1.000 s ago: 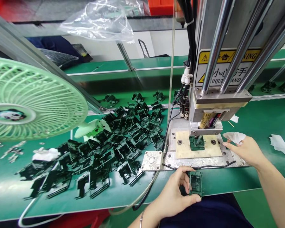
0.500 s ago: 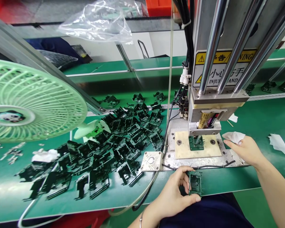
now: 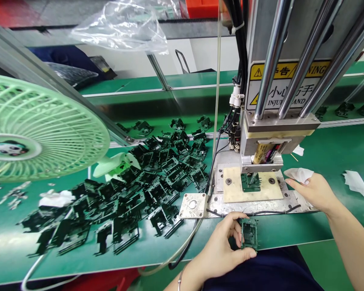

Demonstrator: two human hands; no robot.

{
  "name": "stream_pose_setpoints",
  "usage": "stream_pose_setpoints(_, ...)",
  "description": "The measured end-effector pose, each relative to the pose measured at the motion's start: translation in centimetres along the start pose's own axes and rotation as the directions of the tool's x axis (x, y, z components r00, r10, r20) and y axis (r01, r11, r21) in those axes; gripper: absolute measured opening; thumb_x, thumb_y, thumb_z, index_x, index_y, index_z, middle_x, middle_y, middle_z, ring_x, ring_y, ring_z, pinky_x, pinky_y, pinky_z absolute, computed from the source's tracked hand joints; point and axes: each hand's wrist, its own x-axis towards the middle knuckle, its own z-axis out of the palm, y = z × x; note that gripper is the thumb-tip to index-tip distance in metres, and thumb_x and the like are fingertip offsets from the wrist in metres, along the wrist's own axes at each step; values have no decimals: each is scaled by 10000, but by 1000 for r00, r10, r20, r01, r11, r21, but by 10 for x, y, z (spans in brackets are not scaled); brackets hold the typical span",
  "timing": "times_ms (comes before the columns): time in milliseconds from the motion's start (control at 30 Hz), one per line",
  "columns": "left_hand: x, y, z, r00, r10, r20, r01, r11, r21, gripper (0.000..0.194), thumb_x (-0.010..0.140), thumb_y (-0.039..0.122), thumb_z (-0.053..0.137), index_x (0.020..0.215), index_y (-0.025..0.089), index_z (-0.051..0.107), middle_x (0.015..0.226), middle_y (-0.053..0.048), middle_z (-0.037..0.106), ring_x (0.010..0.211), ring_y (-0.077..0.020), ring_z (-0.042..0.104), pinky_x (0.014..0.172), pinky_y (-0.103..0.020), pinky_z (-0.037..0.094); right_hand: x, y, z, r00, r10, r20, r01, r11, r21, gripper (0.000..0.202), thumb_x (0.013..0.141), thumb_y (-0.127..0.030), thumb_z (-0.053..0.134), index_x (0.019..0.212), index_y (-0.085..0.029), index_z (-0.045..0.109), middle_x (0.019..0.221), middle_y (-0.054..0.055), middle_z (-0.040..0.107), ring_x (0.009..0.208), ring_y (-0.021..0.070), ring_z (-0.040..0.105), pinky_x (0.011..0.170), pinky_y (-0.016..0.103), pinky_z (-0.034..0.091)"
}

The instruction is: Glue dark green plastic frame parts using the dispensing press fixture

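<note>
My left hand point(image 3: 223, 248) is closed around the edge of a dark green plastic housing point(image 3: 249, 234) in front of the press, thumb along its lower side. A similar green housing point(image 3: 250, 184) sits on the cream fixture plate point(image 3: 230, 193), directly under the press head point(image 3: 261, 161). My right hand point(image 3: 317, 192) rests at the right side of the press base, apart from both housings. White thin material point(image 3: 300, 174) covers its fingers, which point left with the thumb stretched out below; whether it is worn or held is hard to see.
Many green housings point(image 3: 157, 190) lie piled on the green bench left of the press. A light green fan point(image 3: 57, 133) stands at far left, near small metal parts point(image 3: 15, 196). Cables and a hose point(image 3: 185, 242) cross the bench edge. A white scrap point(image 3: 357, 186) lies at right.
</note>
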Motion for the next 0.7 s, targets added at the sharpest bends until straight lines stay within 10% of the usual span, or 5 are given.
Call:
stream_pose_setpoints(400,0,2,0,1000,-13,-24,14,999,41,712,663,435,879,1245,164,570,804,5,536,715,-159,536,692,-297,430,12,-35,4,978,-66,198,34,986,161,519,724,-436,758,1199,-239,689,1162,55,676,1003,296,645,891,402,532)
stream_pose_setpoints(700,-22,15,-13,989,-143,-36,129,955,-267,783,551,377,966,1212,193,588,781,16,603,674,-119,549,645,-240,408,43,-68,38,927,22,376,-115,967,227,399,591,-469,879,648,-192,598,624,-18,520,631,224,536,626,373,503)
